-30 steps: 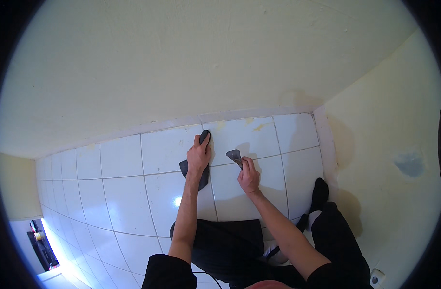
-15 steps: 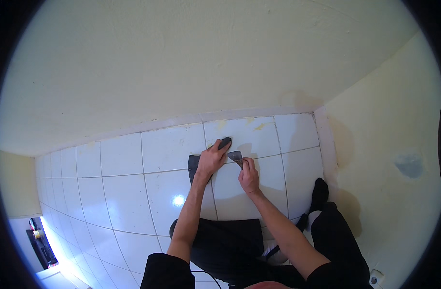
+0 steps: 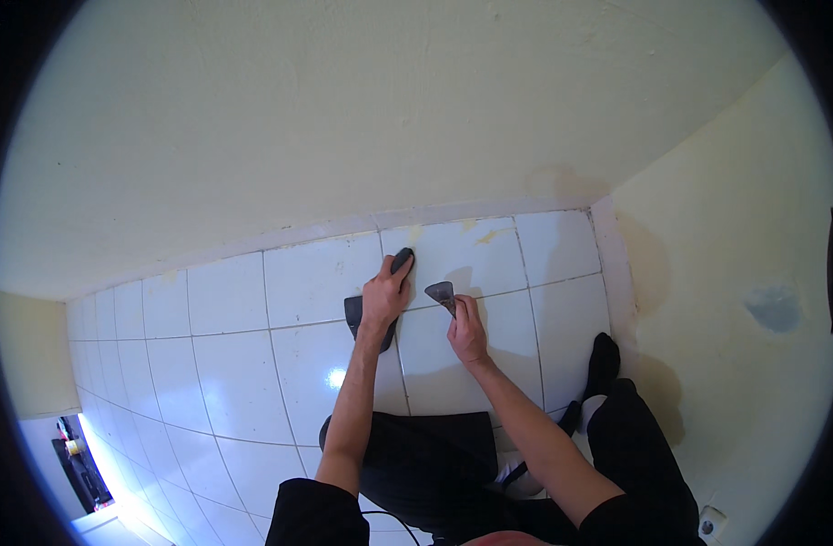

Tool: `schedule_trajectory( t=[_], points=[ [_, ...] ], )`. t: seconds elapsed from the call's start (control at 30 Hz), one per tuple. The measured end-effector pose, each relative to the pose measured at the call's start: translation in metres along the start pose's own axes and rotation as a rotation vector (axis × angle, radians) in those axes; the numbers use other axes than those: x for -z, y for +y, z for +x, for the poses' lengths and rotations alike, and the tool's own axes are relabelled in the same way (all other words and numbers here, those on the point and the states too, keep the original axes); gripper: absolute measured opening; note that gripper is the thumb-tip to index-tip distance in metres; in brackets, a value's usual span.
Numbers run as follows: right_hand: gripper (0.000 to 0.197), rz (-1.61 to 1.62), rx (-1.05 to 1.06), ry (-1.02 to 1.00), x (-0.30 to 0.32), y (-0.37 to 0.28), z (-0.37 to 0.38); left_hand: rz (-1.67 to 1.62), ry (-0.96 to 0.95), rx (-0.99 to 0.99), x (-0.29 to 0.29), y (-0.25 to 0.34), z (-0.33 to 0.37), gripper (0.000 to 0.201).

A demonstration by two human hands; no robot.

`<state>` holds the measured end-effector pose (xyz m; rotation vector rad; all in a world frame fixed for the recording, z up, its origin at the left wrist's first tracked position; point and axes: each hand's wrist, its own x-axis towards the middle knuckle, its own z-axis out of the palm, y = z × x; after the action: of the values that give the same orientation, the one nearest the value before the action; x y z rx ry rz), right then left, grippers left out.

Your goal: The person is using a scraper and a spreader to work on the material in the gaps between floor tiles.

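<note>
The person is kneeling on a white tiled floor [image 3: 225, 364] near the corner where two pale yellow walls [image 3: 343, 118] are meeting. Both forearms are reaching forward from the lower edge of the view toward the tiles by the far wall.

The left hand [image 3: 384, 296] is pressing a dark cloth [image 3: 354, 311] flat against the floor, right on a grout line between two tiles. Its fingers [image 3: 400, 266] are lying stretched out over the cloth, pointing toward the far wall, not curled shut around it; part of the cloth is showing on the hand's left side and a dark tip is peeking out past the fingertips.

The right hand [image 3: 467, 329] is gripping a small scraper [image 3: 441, 293], fingers closed on its handle, with the grey blade pointing up and a little left, toward the far wall. The blade's long axis is running roughly from the hand toward the wall, and its edge is sitting on the tile just beside the left hand, close but not touching it. Yellowish smears [image 3: 484, 237] are lying on the tiles farther on, near the floor's far edge, ahead of the blade; the right hand is the nearer one to them.

The person's dark trousers [image 3: 425, 455] and a black sock [image 3: 604, 359] are showing below, toward the right wall.
</note>
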<state>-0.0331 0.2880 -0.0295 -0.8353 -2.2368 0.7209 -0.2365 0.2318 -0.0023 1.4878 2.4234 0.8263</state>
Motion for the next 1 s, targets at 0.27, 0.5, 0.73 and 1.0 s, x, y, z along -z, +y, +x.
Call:
schedule_trajectory(
  t=[0.27, 0.5, 0.73, 1.0],
  points=[
    [0.033, -0.052, 0.032, 0.000, -0.001, 0.005, -0.002, 0.033, -0.050, -0.109, 0.002, 0.014, -0.001, 0.045],
    [0.029, 0.026, -0.008, -0.007, -0.003, 0.005, -0.002, 0.028, 0.040, 0.111, 0.008, -0.005, 0.001, 0.047],
    [0.043, -0.017, -0.006, -0.026, -0.002, 0.005, -0.004, 0.000, -0.044, -0.029, -0.003, 0.013, -0.002, 0.048],
    [0.049, 0.007, -0.024, -0.030, 0.000, 0.003, -0.002, 0.022, 0.035, 0.071, 0.012, -0.004, 0.001, 0.048]
  ],
)
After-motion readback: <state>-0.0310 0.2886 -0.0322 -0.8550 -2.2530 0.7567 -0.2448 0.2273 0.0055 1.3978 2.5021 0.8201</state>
